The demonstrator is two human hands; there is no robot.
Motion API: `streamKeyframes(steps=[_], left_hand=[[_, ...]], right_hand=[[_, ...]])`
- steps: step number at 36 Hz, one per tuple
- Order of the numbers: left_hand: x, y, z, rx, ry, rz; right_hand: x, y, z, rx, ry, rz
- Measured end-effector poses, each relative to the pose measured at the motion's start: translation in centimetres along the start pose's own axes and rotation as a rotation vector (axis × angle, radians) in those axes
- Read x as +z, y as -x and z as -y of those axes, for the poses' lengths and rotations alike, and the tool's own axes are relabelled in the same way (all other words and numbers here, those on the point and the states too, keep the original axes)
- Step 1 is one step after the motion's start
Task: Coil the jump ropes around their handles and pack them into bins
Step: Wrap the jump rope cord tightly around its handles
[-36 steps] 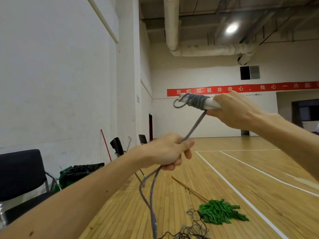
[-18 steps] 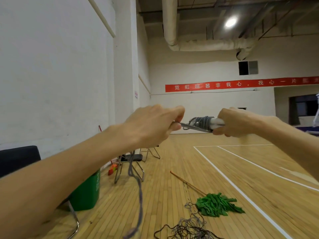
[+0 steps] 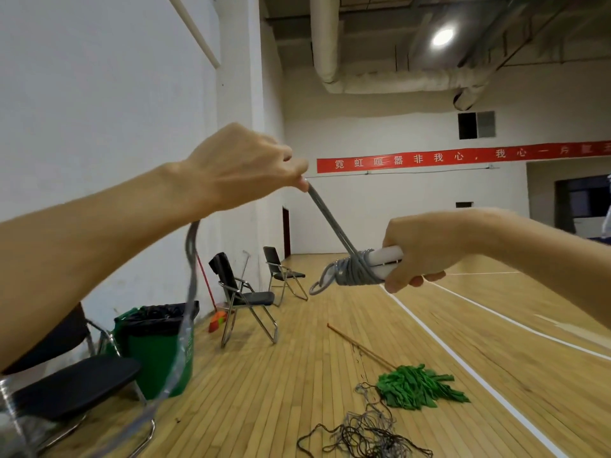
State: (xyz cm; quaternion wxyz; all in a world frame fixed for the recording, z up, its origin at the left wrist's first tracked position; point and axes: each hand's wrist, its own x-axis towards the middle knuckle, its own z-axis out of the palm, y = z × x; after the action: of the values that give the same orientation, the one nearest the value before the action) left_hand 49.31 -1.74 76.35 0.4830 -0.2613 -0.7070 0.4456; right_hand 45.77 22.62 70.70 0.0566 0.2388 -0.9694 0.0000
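We see the left hand point(image 3: 244, 166) up and to the left of the handles point(image 3: 386, 256), its fingers curled with the tips pinching the grey rope point(image 3: 330, 223); the rope runs taut and slanting from that pinch down to the handles. The right hand point(image 3: 426, 249) is closed round the two white handles, held side by side and pointing left. A thick coil point(image 3: 355, 271) already sits on their free end, with a small loop poking out past it. The slack rope drops from under the left hand, blurred, far left of the handles and low.

Half a second ago the left hand was level with the handles and just beside them, the rope almost flat; now it has risen well above them. A second ago it was below them. We judge the hand is circling the handles and laying on one more turn; much slack is left, so the coiling is not done.

Low and far left of the handles stands a green bin point(image 3: 155, 358) with a black liner; we judge packing comes later. On the floor below the handles lies a tangle point(image 3: 367, 431) of dark cords, likely more ropes, next to a green mop point(image 3: 416, 385).
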Motion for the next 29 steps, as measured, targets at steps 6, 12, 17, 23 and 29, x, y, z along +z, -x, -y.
streamKeyframes(steps=[6,12,17,23,29], left_hand=[[1.9,-0.8,-1.1,-0.083,0.185,-0.115],[4.0,-1.1,-2.6,-0.192,0.383,-0.053],[4.5,-1.0,-3.2,-0.324,0.695,0.034],[4.2,-1.9,-3.3,-0.345,0.991,0.090],[5.0,-0.3,-3.8,-0.444,1.117,0.290]], right_hand=[[-0.6,2.0,2.8,-0.172,-0.212,0.207],[-0.8,3.0,2.9,-0.300,-0.330,0.213],[-1.3,3.7,3.0,-0.397,-0.457,0.188],[-2.3,4.3,3.3,-0.496,-0.540,0.082],[-3.1,5.0,3.0,-0.466,-0.549,-0.114]])
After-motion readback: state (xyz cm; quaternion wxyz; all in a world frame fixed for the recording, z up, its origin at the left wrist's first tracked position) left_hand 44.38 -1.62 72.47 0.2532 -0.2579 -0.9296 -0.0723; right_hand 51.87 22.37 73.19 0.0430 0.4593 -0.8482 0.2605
